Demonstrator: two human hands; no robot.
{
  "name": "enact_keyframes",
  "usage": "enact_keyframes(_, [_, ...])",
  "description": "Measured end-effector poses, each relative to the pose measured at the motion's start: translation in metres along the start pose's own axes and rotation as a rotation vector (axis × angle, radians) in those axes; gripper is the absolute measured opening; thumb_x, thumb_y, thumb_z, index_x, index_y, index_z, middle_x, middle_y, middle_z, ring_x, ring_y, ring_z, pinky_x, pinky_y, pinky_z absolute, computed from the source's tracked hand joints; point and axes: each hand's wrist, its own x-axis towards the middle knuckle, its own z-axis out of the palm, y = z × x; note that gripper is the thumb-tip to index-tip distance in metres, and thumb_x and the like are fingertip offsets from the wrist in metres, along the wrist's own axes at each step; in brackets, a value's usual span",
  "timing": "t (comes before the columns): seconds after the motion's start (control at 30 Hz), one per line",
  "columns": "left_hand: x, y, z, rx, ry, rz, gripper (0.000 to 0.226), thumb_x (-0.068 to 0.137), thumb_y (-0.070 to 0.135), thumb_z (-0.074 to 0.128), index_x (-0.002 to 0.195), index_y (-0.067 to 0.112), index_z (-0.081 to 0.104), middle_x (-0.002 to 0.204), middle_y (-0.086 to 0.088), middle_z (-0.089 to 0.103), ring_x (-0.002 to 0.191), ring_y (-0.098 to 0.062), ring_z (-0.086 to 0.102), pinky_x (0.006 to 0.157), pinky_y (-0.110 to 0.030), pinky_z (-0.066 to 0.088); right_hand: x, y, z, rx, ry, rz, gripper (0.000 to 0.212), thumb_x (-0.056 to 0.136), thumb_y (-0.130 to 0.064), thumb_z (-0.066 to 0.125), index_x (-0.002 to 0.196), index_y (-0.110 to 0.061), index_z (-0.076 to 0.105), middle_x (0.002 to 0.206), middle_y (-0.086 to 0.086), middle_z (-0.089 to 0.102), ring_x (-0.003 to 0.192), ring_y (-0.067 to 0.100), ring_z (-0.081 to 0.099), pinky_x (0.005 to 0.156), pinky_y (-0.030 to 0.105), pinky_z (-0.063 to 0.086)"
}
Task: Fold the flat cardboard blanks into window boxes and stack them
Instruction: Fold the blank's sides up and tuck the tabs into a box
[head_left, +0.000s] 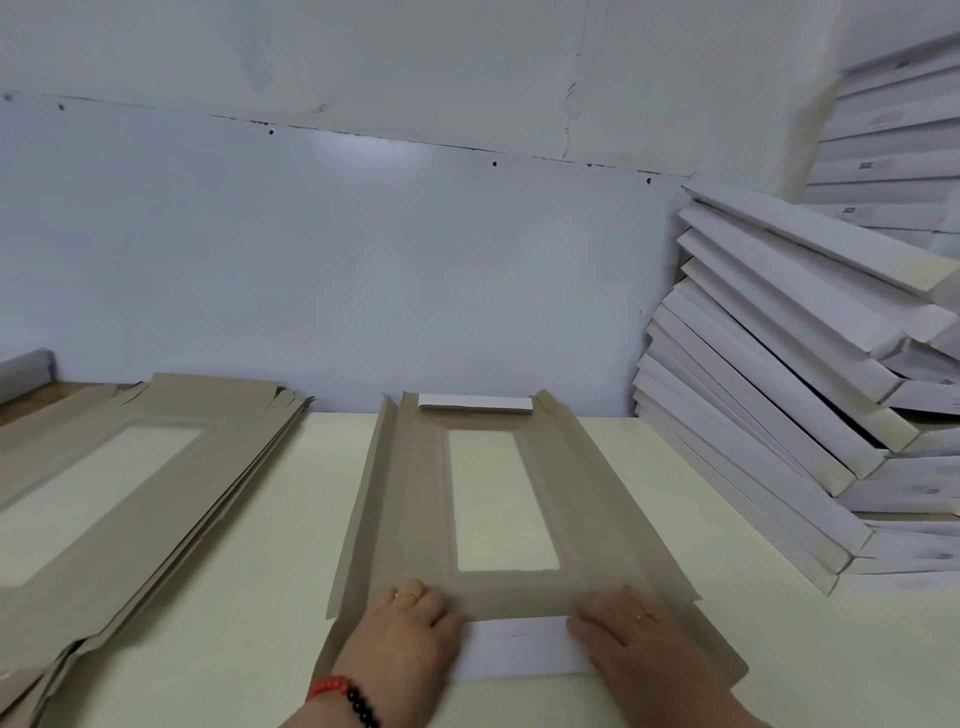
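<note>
On the left of the pale worktop a pile of flat cardboard blanks is lying fanned out, brown side up, each with a rectangular window cut-out; the sheets are looking thin and light, likely to slide over one another, so one is probably best lifted off by a long outer edge rather than by the narrow strips around the window, which seem the weakest part

In the middle the blank being folded is lying flat with its long axis running away from the person, its left side panel already tilting up along a crease and a small white end flap folded over at the far end. The left hand, with a red and black bead bracelet at the wrist, is resting on the near left corner with fingers spread and fairly straight, pressing rather than gripping. Between the hands the near white flap is being held down onto the board. The right hand is lying likewise flat on the near right corner, fingers extended, clasping nothing. The card seems stiff enough to hold a crease yet easy to kink, so pressure along the score lines looks safest

On the right a leaning stack of finished white boxes is standing against the wall, rigid but hollow, likely to slip if loaded carelessly
</note>
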Motion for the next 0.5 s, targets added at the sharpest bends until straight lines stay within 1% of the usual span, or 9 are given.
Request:
enact_keyframes(0.07, [-0.004, 0.001, 0.007, -0.011, -0.069, 0.109, 0.019, 0.065, 0.045, 0.068, 0.06, 0.027, 0.063, 0.066, 0.013, 0.056, 0.063, -0.009, 0.058, 0.054, -0.014, 0.044, 0.001, -0.004, -0.003, 0.108, -0.096, -0.053, 0.02, 0.078, -0.031, 0.061, 0.074, -0.024, 0.079, 0.087, -0.009, 0.075, 0.073, 0.006, 0.071, 0.072, 0.024, 0.057])
enact_keyframes(0.1, [-0.004, 0.002, 0.008, -0.023, -0.108, 0.126, 0.027, 0.067, 0.054, 0.064, 0.061, 0.028, 0.063, 0.067, 0.014, 0.056, 0.064, -0.007, 0.058, 0.054, -0.013, 0.044, 0.005, -0.006, -0.008, 0.126, -0.173, -0.026, 0.022, 0.061, -0.039, 0.07, 0.074, -0.025, 0.079, 0.086, -0.01, 0.075, 0.072, 0.005, 0.071, 0.066, 0.023, 0.057])
enact_keyframes(0.17, [0.0, 0.006, 0.007, -0.014, -0.118, 0.146, 0.03, 0.066, 0.06, 0.067, 0.062, 0.03, 0.064, 0.067, 0.017, 0.057, 0.063, -0.004, 0.058, 0.053, -0.012, 0.044, 0.007, -0.007, -0.002, 0.129, -0.276, -0.024, 0.036, 0.046, -0.047, 0.081, 0.075, -0.026, 0.078, 0.083, -0.01, 0.074, 0.068, 0.006, 0.07, 0.061, 0.02, 0.056])
enact_keyframes(0.23, [0.008, 0.013, -0.003, 0.005, -0.116, 0.149, 0.023, 0.068, 0.051, 0.073, 0.069, 0.029, 0.067, 0.072, 0.014, 0.061, 0.068, -0.007, 0.06, 0.056, -0.015, 0.046, 0.015, -0.01, -0.003, 0.132, -0.267, -0.076, 0.033, 0.046, -0.044, 0.087, 0.072, -0.027, 0.075, 0.072, -0.011, 0.07, 0.058, 0.007, 0.066, 0.053, 0.017, 0.051])
enact_keyframes(0.27, [0.013, 0.017, -0.007, 0.005, -0.139, 0.134, 0.016, 0.078, 0.042, 0.068, 0.083, 0.027, 0.069, 0.084, 0.007, 0.063, 0.08, -0.012, 0.061, 0.066, -0.02, 0.048, 0.02, -0.012, -0.001, 0.147, -0.229, -0.116, 0.027, 0.049, -0.039, 0.086, 0.069, -0.028, 0.072, 0.065, -0.012, 0.065, 0.054, 0.008, 0.061, 0.049, 0.017, 0.047])
enact_keyframes(0.33, [0.026, 0.02, -0.005, -0.02, -0.237, 0.069, 0.025, 0.097, 0.026, 0.044, 0.115, 0.016, 0.059, 0.114, -0.007, 0.058, 0.107, -0.026, 0.053, 0.088, -0.033, 0.041, 0.03, -0.018, 0.001, 0.152, -0.207, -0.158, 0.021, 0.052, -0.033, 0.083, 0.063, -0.028, 0.066, 0.056, -0.011, 0.056, 0.049, 0.009, 0.055, 0.045, 0.018, 0.041])
enact_keyframes(0.37, [0.032, 0.021, -0.004, -0.066, -0.284, -0.001, 0.029, 0.1, 0.024, 0.037, 0.121, 0.014, 0.054, 0.12, -0.009, 0.055, 0.113, -0.029, 0.05, 0.092, -0.036, 0.039, 0.035, -0.021, 0.002, 0.147, -0.224, -0.151, 0.023, 0.051, -0.033, 0.083, 0.06, -0.027, 0.064, 0.054, -0.01, 0.054, 0.047, 0.009, 0.054, 0.043, 0.019, 0.04])
enact_keyframes(0.43, [0.041, 0.022, -0.004, -0.107, -0.317, -0.106, 0.03, 0.099, 0.023, 0.035, 0.121, 0.014, 0.053, 0.122, -0.009, 0.055, 0.115, -0.029, 0.051, 0.092, -0.037, 0.041, 0.042, -0.025, 0.007, 0.122, -0.25, -0.123, 0.027, 0.048, -0.033, 0.085, 0.058, -0.026, 0.061, 0.054, -0.01, 0.053, 0.046, 0.008, 0.053, 0.042, 0.019, 0.038])
enact_keyframes(0.5, [0.048, 0.022, 0.001, -0.101, -0.329, -0.156, 0.029, 0.096, 0.022, 0.037, 0.119, 0.015, 0.053, 0.122, -0.008, 0.056, 0.114, -0.028, 0.051, 0.093, -0.037, 0.04, 0.048, -0.029, 0.009, 0.115, -0.275, -0.064, 0.021, 0.062, -0.04, 0.08, 0.061, -0.029, 0.062, 0.055, -0.01, 0.054, 0.048, 0.006, 0.053, 0.044, 0.019, 0.04])
